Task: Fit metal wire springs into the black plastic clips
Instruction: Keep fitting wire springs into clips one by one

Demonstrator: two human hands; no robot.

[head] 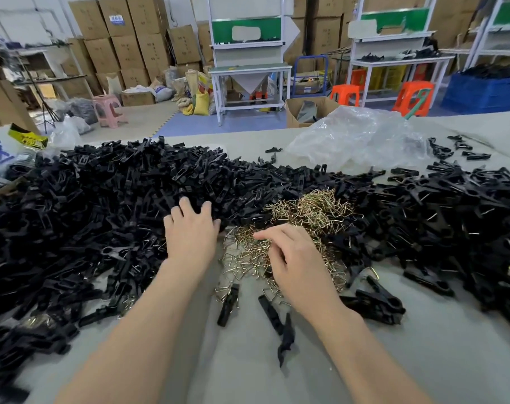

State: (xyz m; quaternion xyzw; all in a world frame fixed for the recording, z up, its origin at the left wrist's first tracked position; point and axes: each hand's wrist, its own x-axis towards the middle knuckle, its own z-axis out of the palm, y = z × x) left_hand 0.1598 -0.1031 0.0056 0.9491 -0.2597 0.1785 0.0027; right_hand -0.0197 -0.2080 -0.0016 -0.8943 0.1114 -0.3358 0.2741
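Observation:
A big heap of black plastic clips (96, 205) covers the left and back of the grey table (248, 368), and a second heap of clips (451, 217) lies at the right. Between them sits a pile of brass-coloured wire springs (315, 211). My left hand (191, 231) lies palm down at the edge of the left heap, its fingertips reaching in among the clips. My right hand (291, 255) hovers over the springs with fingers bent down into them; whether it holds one is hidden. A few loose clips (229, 304) lie near the front between my forearms.
A crumpled clear plastic bag (355, 138) sits at the back right of the table. A white and yellow bag (20, 141) lies at the far left. Behind the table stand cardboard boxes, white workbenches, orange stools and a blue crate (481, 91).

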